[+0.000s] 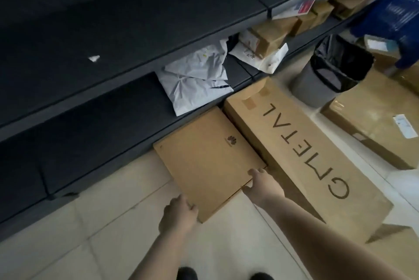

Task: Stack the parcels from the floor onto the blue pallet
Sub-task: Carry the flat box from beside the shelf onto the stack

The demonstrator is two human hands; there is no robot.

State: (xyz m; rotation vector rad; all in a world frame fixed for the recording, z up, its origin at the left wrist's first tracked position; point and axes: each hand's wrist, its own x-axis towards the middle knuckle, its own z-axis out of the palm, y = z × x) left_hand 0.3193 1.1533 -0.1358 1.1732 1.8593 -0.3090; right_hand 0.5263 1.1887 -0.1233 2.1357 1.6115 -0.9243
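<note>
Both hands, the left hand (180, 210) and right hand (260, 183), grip the near edge of the flat brown cardboard parcel (208, 157), which could snag under the dark metal shelf (108, 102) or slip free.

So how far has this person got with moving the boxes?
Nothing looks finished from here: no stacked boxes are in view. In hand: the left hand and right hand grip the near edge of a flat box by the dark shelves. Left: the long box beside it and a large box near the bin sit on the floor.
</note>
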